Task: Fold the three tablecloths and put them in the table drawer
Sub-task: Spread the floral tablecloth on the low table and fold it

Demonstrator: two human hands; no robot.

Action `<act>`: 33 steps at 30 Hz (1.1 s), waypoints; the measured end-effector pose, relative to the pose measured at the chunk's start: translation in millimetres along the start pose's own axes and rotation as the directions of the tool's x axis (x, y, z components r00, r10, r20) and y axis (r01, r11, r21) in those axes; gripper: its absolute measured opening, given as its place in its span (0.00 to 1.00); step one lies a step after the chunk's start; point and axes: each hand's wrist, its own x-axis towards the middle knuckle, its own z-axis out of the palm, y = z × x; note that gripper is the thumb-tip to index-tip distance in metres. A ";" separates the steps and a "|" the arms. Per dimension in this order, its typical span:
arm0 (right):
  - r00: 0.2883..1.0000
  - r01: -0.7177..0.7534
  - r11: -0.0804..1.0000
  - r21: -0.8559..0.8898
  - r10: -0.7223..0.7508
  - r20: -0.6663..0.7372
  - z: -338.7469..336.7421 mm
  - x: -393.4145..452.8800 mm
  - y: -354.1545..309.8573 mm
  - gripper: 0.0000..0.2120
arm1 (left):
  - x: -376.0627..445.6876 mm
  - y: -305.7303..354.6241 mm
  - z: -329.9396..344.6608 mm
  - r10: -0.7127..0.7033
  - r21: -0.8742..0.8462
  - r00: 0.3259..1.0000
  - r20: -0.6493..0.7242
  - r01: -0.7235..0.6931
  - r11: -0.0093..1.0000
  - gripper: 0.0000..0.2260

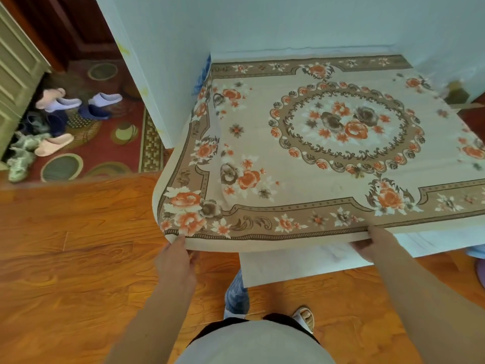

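Tablecloth [328, 143] spread flat over the worktop [430, 240], which stands against a pale blue wall [236, 27]. Its ground is beige, with a central oval medallion of orange and brown roses ringed by scrollwork and small orange flowers. A brown band with rose sprays and white blossoms runs along the edges, widening into flower clusters at the corners. The cloth's left side overhangs the worktop and droops in a soft curve; its near-left corner is lifted clear of the surface.

Left hand [175, 261] pinches the near-left corner of the cloth from below, thumb on the patterned face, so its grip is closed on the fabric. Right hand [372, 245] holds the near edge further right, fingers curled under the hem and thumb on top, its grip likewise on the cloth. Between the two hands the hem hangs in a shallow fold, showing the plain pale underside.

Beneath the cloth, a light blue covering shows at the worktop's near edge and hangs down toward the floor [78, 258], which is orange-brown wood. At far left lies a red rug [118, 132] with round motifs, bearing several slippers [105, 98] and shoes beside a green cabinet [15, 69]. The person's feet stand at the near edge of the view.
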 end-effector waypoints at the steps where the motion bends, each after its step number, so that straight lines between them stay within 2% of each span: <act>1: 1.000 0.011 0.999 -0.040 -0.011 -0.010 -4.8 8.3 1.5 0.15 | -3.9 4.1 3.2 0.061 -0.002 0.998 -0.026 -0.061 0.998 0.07; 3: 0.999 0.025 0.996 -0.081 -0.029 -0.039 -11.1 14.2 11.6 0.13 | -14.2 13.1 13.3 0.201 -0.023 0.979 -0.022 -0.202 0.979 0.12; 5: 0.998 0.035 0.997 -0.068 -0.039 -0.055 -16.0 11.5 22.0 0.13 | -30.9 26.5 31.5 0.365 -0.037 0.929 0.062 -0.363 0.931 0.13; 8: 1.000 0.015 1.000 -0.023 -0.015 -0.018 -25.1 4.1 28.3 0.12 | -62.0 54.4 61.6 0.580 -0.104 0.778 0.239 -0.574 0.812 0.18; 10: 0.999 -0.006 1.000 -0.023 0.007 0.035 -32.1 -2.1 26.4 0.11 | -78.4 61.2 84.9 0.636 -0.057 0.660 0.400 -0.675 0.736 0.20; 11: 0.997 -0.015 0.999 -0.035 0.018 0.070 -36.2 -4.5 24.9 0.10 | -83.8 55.3 98.4 0.616 0.023 0.595 0.516 -0.729 0.684 0.20; 12: 0.993 -0.026 0.998 -0.053 0.032 0.110 -41.2 -6.6 22.5 0.09 | -88.0 42.7 112.2 0.539 0.137 0.540 0.647 -0.777 0.614 0.19; 13: 0.988 -0.039 0.996 -0.075 0.050 0.146 -46.6 -7.8 19.4 0.08 | -91.5 25.0 125.0 0.402 0.262 0.485 0.777 -0.829 0.494 0.20; 14: 0.983 -0.051 0.994 -0.096 0.067 0.170 -53.0 -8.4 15.2 0.06 | -91.9 0.6 134.0 0.230 0.342 0.416 0.880 -0.890 0.303 0.20; 15: 0.980 -0.060 0.992 -0.109 0.079 0.183 -60.0 -8.8 10.5 0.06 | -90.3 -27.4 139.6 0.061 0.344 0.351 0.934 -0.933 0.107 0.20; 16: 0.978 -0.064 0.993 -0.100 0.082 0.193 -67.6 -8.5 4.2 0.05 | -88.2 -54.7 141.5 -0.061 0.312 0.314 0.947 -0.949 -0.045 0.20; 17: 0.977 -0.059 0.995 -0.075 0.073 0.201 -75.5 -6.4 -3.9 0.05 | -85.0 -79.9 140.8 -0.135 0.302 0.319 0.938 -0.944 -0.134 0.21; 19: 0.980 -0.032 0.999 -0.008 0.033 0.195 -93.6 4.0 -25.4 0.08 | -82.9 -121.0 135.1 -0.158 0.331 0.378 0.912 -0.907 -0.260 0.25; 21: 0.986 -0.003 1.000 0.018 0.000 0.168 -112.7 22.6 -51.6 0.11 | -83.0 -144.2 126.1 -0.108 0.332 0.427 0.898 -0.817 -0.472 0.33; 22: 0.987 0.009 1.000 0.013 -0.011 0.161 -122.7 31.3 -65.0 0.11 | -81.8 -154.0 120.6 -0.074 0.285 0.387 0.919 -0.782 -0.554 0.37; 24: 0.989 0.026 1.000 0.003 -0.027 0.146 -141.3 49.7 -88.7 0.11 | -78.4 -169.3 112.3 -0.085 0.122 0.245 0.966 -0.717 -0.686 0.39; 26: 0.989 0.029 0.999 -0.017 -0.026 0.146 -154.8 68.0 -109.2 0.11 | -76.1 -178.5 106.8 -0.171 -0.047 0.132 0.976 -0.644 -0.764 0.26; 27: 0.990 0.033 0.999 -0.041 -0.027 0.137 -160.5 77.6 -116.8 0.11 | -76.6 -181.6 106.5 -0.215 -0.105 0.115 0.970 -0.598 -0.795 0.18; 28: 0.991 0.034 0.997 -0.069 -0.025 0.132 -164.6 84.8 -122.5 0.12 | -78.8 -184.6 106.5 -0.225 -0.109 0.141 0.964 -0.563 -0.819 0.14; 29: 0.990 0.035 0.994 -0.102 -0.021 0.136 -168.0 93.4 -126.0 0.12 | -81.5 -189.7 105.5 -0.195 -0.056 0.207 0.959 -0.535 -0.843 0.13; 31: 0.990 0.031 0.988 -0.154 -0.010 0.138 -172.6 102.5 -130.1 0.12 | -91.6 -198.8 103.9 -0.128 0.081 0.368 0.921 -0.502 -0.861 0.23; 33: 0.992 0.026 0.987 -0.157 -0.006 0.129 -177.0 106.1 -129.0 0.13 | -97.4 -212.1 99.4 -0.118 0.130 0.437 0.892 -0.497 -0.858 0.31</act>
